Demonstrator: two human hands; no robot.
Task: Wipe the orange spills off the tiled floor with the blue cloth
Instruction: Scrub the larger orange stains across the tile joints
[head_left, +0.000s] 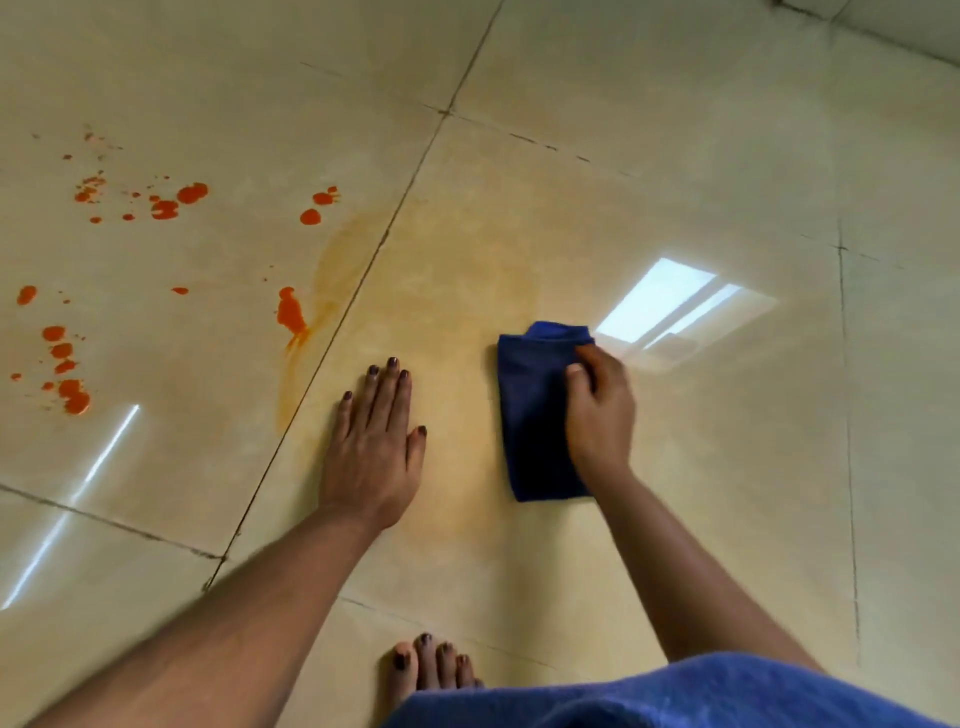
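Note:
A folded blue cloth (532, 410) lies flat on the beige tiled floor (675, 182). My right hand (600, 410) presses on its right side, fingers curled over the edge and gripping it. My left hand (374, 447) rests flat on the floor to the left of the cloth, fingers spread, holding nothing. Bright orange spills (291, 312) dot the tile at the left, with further drops (166, 205) higher up and a cluster (70, 384) near the left edge. A pale orange smear (467, 291) spreads across the tile around my hands.
My bare foot (431, 665) stands on the floor at the bottom centre, beside blue fabric (701, 696) of my clothing. Dark grout lines (363, 270) cross the tiles. A bright window reflection (670, 306) glares just right of the cloth.

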